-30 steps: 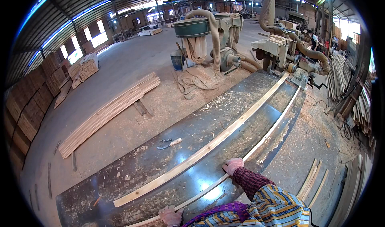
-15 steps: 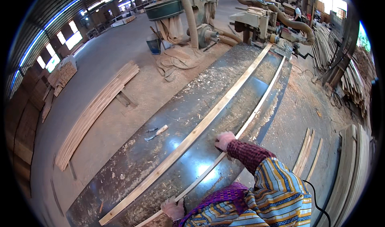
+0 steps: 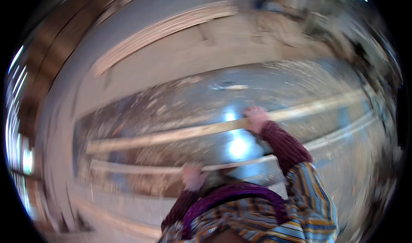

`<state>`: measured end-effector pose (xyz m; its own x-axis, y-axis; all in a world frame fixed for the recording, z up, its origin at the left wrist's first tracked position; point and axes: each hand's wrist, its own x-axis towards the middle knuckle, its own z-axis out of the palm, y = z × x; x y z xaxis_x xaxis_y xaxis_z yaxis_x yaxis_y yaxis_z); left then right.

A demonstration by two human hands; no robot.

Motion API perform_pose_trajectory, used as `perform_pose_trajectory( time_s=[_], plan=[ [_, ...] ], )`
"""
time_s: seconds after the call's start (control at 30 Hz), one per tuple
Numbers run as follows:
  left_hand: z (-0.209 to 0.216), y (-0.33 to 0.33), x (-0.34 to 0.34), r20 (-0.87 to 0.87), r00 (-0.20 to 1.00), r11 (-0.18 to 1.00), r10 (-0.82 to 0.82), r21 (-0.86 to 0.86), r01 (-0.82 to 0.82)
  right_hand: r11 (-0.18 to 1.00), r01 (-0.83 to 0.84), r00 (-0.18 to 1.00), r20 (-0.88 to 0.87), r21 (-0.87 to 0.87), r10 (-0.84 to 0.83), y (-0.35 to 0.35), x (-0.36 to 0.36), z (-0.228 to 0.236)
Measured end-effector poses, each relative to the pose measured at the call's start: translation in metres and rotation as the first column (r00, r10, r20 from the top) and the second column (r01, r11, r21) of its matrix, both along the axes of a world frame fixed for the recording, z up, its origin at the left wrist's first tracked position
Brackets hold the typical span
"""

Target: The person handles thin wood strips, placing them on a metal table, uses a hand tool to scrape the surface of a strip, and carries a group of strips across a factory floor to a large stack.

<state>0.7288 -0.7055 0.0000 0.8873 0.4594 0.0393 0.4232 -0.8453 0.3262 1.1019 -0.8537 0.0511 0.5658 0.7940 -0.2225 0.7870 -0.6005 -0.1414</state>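
A wide wooden board (image 3: pixel 176 134) and a thinner wooden strip (image 3: pixel 150 169) lie nearly side by side across a dark metal-topped table (image 3: pixel 283 84). My right hand (image 3: pixel 256 119), in a pinkish glove, is closed over the wide board near its middle. Nearer my body, my left hand (image 3: pixel 193 176) grips the thin strip; its fingers are blurred. The strip passes under my right forearm. Beyond the board lies a small light-handled tool (image 3: pixel 236 87), too smeared to name its kind.
Wood shavings are strewn over the tabletop. On the floor past the far edge rests a long stack of wooden strips (image 3: pixel 163 30). Brown stacked panels (image 3: pixel 56 50) stand at the far left. Machinery (image 3: pixel 317 15) at the upper right is badly blurred.
My view has swung left and down, so the table now runs across it. My right hand has left the thin strip and moved onto the wide board. My left hand stays at the strip.
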Motion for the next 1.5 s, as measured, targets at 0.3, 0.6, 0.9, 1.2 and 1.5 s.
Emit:
perform_pose_trajectory(
  time_s=[0.3,0.6,0.9,1.2,1.5],
  plan=[
    [0.013,-0.004,-0.011,-0.209,0.977,0.997,-0.049,0.055,0.062,0.966,-0.251,0.959,-0.148,-0.06,0.24,0.027,-0.033,-0.018],
    [0.03,-0.013,-0.004,-0.371,0.929,0.996,-0.003,0.085,0.037,0.869,-0.493,0.856,-0.161,0.025,0.491,-0.058,-0.1,-0.022],
    [0.018,-0.012,-0.014,0.094,0.995,0.959,0.031,0.279,-0.056,0.959,-0.231,0.959,-0.204,-0.163,0.196,-0.16,-0.073,-0.008],
    [0.002,0.018,0.019,-0.212,0.945,0.956,-0.249,0.106,0.275,0.991,-0.044,0.993,-0.112,-0.127,0.029,-0.184,-0.104,-0.008],
    [-0.019,0.037,0.004,-0.404,0.905,0.969,-0.134,0.136,0.205,0.998,-0.037,0.995,-0.093,-0.053,0.032,-0.174,-0.117,-0.038]
  ],
)
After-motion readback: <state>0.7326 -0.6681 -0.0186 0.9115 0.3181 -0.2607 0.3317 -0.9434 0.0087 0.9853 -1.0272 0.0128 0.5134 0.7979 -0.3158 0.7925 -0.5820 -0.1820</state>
